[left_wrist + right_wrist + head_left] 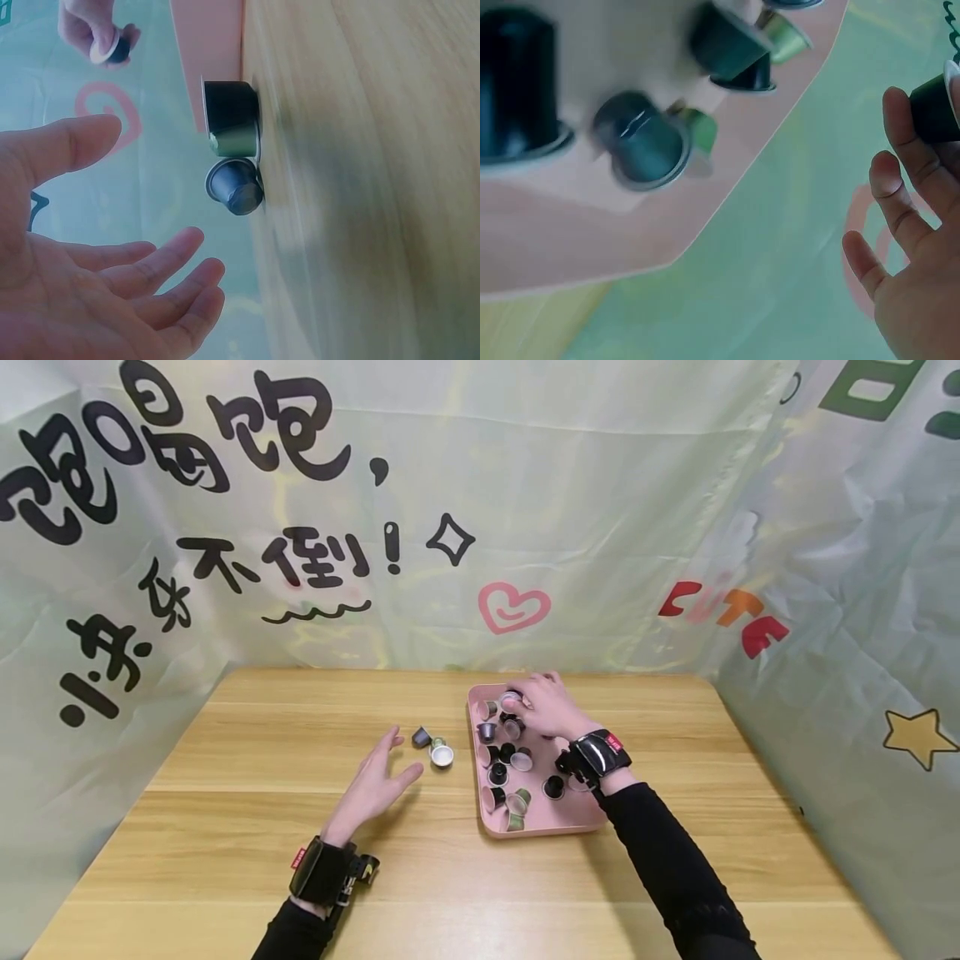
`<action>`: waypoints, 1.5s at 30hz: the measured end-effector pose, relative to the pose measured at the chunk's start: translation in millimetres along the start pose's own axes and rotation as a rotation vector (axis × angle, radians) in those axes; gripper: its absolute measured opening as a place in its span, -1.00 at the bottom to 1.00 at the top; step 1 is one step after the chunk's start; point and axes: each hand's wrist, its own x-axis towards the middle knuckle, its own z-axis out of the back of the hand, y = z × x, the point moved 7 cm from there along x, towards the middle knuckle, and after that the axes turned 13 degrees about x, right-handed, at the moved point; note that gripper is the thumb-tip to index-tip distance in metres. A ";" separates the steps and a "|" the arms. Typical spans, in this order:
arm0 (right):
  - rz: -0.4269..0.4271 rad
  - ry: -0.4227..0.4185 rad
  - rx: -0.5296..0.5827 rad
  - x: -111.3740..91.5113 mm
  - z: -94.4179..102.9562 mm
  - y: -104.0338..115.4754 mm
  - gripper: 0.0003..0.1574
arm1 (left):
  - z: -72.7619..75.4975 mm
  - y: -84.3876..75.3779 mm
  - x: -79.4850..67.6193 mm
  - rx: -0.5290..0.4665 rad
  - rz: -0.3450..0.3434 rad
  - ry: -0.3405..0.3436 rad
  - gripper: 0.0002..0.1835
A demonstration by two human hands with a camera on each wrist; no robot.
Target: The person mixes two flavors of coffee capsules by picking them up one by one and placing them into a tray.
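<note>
My right hand point(551, 708) is above the far part of a pink tray point(555, 820), pinching a dark coffee capsule point(932, 109) with a pale rim between thumb and fingers. My left hand point(375, 787) is held open over the table, fingers spread and nothing in it. Just beyond its fingertips, three capsules stand close together: a grey-blue one point(234, 184), a green one point(234, 144) and a black one point(229, 101), whose white-rimmed opening faces me in the head view. Inside the tray lie several black, green, grey and pale capsules, such as a black capsule point(553, 787).
The wooden table point(360, 893) extends around the tray on all sides. Behind and beside it hangs a pale green printed cloth point(600, 527) with lettering and a pink heart. Both wrists wear black camera straps, and the right forearm passes over the tray's right edge.
</note>
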 end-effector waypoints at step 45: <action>-0.170 0.320 -0.088 -35.1 -24.4 -50.1 -0.82 | -3.4 -2.5 -0.5 0.002 -0.015 0.008 -0.10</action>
